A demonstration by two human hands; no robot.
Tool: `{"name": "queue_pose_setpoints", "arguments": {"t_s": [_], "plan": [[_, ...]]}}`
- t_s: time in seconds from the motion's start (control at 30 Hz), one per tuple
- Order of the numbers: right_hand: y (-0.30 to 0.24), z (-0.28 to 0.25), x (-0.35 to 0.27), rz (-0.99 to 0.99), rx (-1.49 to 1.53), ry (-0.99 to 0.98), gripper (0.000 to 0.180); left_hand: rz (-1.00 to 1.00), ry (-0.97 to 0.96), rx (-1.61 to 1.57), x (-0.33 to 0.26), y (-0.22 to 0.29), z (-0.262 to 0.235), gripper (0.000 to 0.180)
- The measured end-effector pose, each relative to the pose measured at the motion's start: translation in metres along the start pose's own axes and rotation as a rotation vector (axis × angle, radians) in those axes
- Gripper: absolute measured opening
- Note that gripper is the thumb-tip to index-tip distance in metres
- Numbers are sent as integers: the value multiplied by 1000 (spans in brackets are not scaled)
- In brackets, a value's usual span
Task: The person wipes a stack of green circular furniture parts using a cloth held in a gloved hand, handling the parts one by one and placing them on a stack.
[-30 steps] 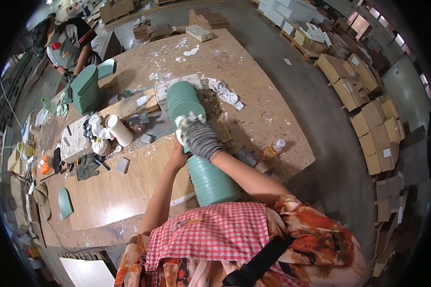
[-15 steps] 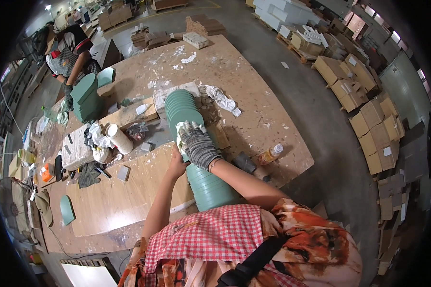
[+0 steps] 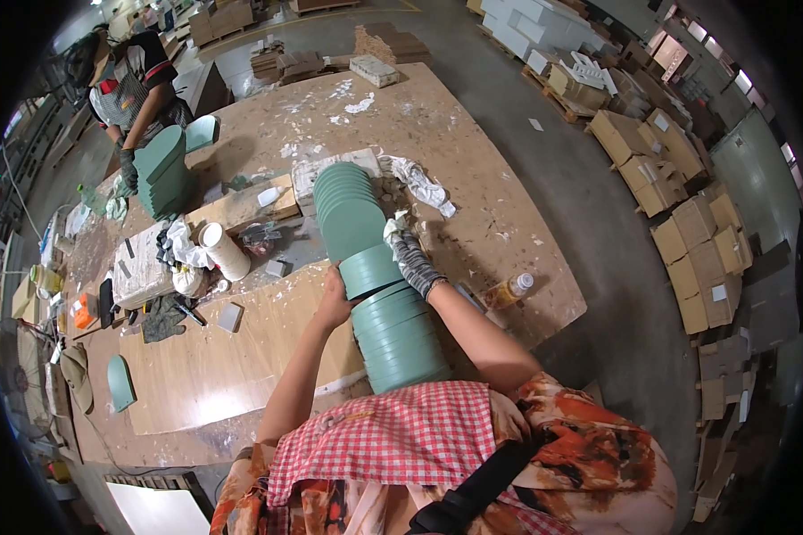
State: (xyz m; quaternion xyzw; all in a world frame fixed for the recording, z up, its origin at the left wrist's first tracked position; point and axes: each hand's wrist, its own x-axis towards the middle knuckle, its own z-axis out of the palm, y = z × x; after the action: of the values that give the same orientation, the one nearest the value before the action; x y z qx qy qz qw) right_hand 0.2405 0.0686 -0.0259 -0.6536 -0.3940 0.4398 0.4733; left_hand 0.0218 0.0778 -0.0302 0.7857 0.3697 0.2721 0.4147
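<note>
Head view, nearest first: tall stack of round sage-green discs [image 3: 393, 330] leaning from the chest out over the plywood surface [image 3: 473, 152], bare left hand [image 3: 332, 303] cupped on its left side, grey-gloved right hand [image 3: 408, 254] closed on its right side, white paper cup [image 3: 223, 251] beyond, another person [image 3: 138, 85] farthest.

the person wears a red-and-white checked apron over a shirt with an orange, red and cream flower pattern. a wide black strap goes across the apron. the right hand [image 3: 403, 245] has a knitted glove, grey with white speckles and pale fingertips. the left hand [image 3: 334, 301] is bare, without sleeve.
</note>
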Motion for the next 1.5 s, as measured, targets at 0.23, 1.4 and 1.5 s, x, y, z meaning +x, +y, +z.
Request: {"name": "queue_pose_setpoints", "arguments": {"t_s": [0.23,1.4,1.5], "plan": [[30,-24,36,-253,-33,137,43,59,-17,0,10,1,11,95],[-80,85,-43,-571,-1698,-439,42,-8,273,-233,-1,4,20,126],[-123,116,-66,-477,-1968,-800,44,28,389,-56,-9,-32,22,131]]}}
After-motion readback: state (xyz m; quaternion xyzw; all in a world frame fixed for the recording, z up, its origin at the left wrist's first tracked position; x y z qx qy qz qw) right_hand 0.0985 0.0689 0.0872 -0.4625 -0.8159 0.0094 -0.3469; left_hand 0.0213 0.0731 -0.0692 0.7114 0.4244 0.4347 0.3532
